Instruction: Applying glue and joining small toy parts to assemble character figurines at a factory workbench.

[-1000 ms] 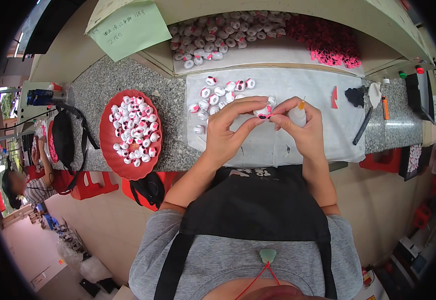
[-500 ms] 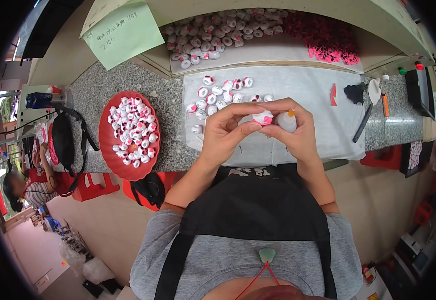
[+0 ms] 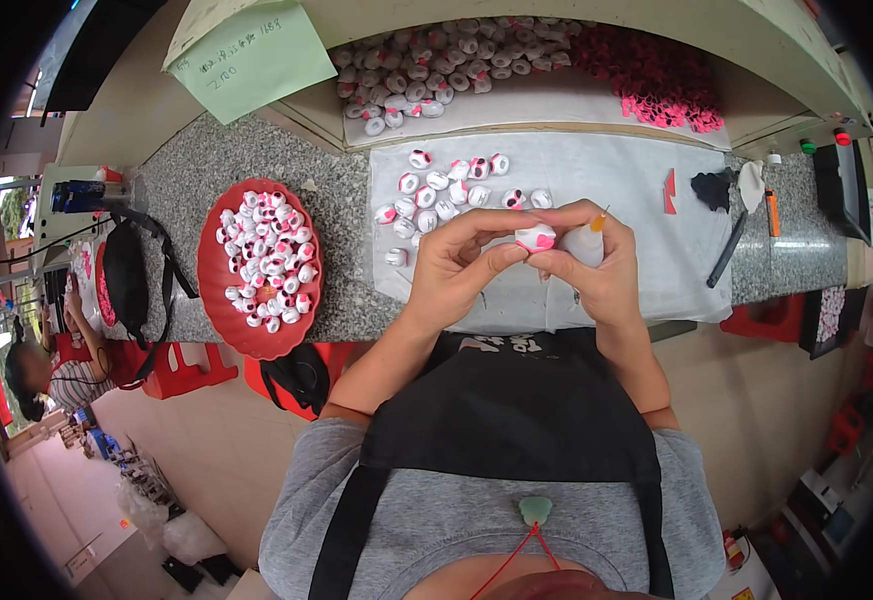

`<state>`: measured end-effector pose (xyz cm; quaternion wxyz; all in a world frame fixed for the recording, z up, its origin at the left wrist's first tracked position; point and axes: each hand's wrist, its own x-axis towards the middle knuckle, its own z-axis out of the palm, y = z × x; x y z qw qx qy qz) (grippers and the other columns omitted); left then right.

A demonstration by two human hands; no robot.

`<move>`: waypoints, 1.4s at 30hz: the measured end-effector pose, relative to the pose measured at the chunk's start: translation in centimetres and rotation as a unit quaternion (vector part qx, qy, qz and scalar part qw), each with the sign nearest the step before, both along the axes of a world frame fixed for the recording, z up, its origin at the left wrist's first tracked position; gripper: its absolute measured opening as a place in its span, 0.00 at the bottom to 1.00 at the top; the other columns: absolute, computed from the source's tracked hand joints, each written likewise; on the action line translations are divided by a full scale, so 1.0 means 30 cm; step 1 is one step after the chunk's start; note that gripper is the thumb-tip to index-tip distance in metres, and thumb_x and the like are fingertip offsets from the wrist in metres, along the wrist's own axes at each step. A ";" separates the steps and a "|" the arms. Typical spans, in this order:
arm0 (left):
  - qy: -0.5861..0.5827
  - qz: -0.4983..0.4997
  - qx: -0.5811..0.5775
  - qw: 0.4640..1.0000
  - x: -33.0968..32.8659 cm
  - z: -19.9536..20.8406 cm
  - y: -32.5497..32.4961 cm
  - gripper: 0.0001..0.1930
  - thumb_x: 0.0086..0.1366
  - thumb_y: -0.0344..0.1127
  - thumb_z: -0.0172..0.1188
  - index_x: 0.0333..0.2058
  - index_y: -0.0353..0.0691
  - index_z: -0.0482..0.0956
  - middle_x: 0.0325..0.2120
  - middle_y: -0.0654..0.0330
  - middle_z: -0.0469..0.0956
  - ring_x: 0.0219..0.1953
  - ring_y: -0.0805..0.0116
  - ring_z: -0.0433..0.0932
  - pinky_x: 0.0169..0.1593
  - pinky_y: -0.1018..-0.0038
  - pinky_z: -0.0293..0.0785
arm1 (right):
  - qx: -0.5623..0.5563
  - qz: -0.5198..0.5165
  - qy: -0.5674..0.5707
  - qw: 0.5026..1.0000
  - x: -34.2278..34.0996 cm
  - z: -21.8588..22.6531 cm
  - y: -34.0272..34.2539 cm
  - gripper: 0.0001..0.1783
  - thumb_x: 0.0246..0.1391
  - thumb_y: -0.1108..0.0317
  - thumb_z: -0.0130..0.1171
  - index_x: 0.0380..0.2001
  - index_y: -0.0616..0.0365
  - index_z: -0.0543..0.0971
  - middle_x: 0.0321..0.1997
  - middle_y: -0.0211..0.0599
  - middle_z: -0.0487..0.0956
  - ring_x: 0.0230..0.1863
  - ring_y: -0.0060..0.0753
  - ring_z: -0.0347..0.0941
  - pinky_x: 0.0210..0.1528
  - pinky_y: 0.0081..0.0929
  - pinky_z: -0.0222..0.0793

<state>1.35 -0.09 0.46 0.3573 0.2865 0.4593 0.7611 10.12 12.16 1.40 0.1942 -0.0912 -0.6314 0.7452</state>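
Note:
A small round white piece with pink parts (image 3: 535, 237) is pinched between the fingertips of my left hand (image 3: 453, 268), over the white sheet. My right hand (image 3: 608, 275) holds a small translucent squeeze bottle (image 3: 583, 245) with an orange collar and a thin needle tip pointing up. Its thumb and fingertips also touch the white and pink piece, so both hands meet there. Beyond my left hand, several similar pieces (image 3: 426, 198) lie in loose rows on the sheet (image 3: 616, 170).
Left, a red scalloped tray (image 3: 274, 345) holds many such pieces. A shelf bears more white pieces (image 3: 416, 75) and a pink heap (image 3: 656, 85). Right lie a black cloth (image 3: 711, 191), a dark tool (image 3: 726, 248) and an orange knife (image 3: 772, 212). Another person (image 3: 66, 370) sits far left.
Both hands have shifted slightly right with the piece and the bottle. The piece looks a little turned, and the bottle's tip leans further right.

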 end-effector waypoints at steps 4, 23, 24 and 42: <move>0.030 0.028 0.010 0.999 0.001 -0.009 0.013 0.12 0.50 0.21 0.51 0.37 0.30 0.68 0.35 0.55 0.70 0.40 0.71 0.68 0.44 0.77 0.63 | -0.024 0.003 -0.013 1.000 -0.007 0.006 0.004 0.14 0.36 0.78 0.55 0.32 0.67 0.71 0.24 0.37 0.72 0.19 0.20 0.66 0.20 0.15 0.62; 0.044 0.043 0.083 0.995 0.050 0.010 -0.003 0.09 0.50 0.26 0.51 0.33 0.33 0.70 0.28 0.60 0.72 0.29 0.77 0.69 0.33 0.81 0.66 | -0.064 -0.004 0.007 0.998 0.031 -0.031 -0.031 0.14 0.37 0.79 0.51 0.32 0.66 0.65 0.23 0.38 0.68 0.19 0.23 0.62 0.20 0.16 0.58; 0.051 0.057 0.086 0.993 0.055 0.022 -0.014 0.09 0.50 0.26 0.51 0.33 0.33 0.70 0.28 0.60 0.72 0.29 0.77 0.69 0.33 0.81 0.66 | -0.077 -0.010 -0.008 0.997 0.030 -0.023 -0.039 0.13 0.36 0.79 0.51 0.31 0.67 0.65 0.24 0.40 0.68 0.19 0.24 0.62 0.20 0.17 0.59; 0.558 0.137 -0.218 0.789 -0.088 -0.188 -0.029 0.15 0.40 0.30 0.59 0.32 0.43 0.73 0.36 0.59 0.65 0.41 0.59 0.62 0.44 0.67 0.58 | 0.023 -0.238 -0.104 0.966 -0.005 -0.176 0.064 0.17 0.39 0.77 0.51 0.38 0.65 0.68 0.37 0.41 0.69 0.37 0.26 0.65 0.39 0.19 0.60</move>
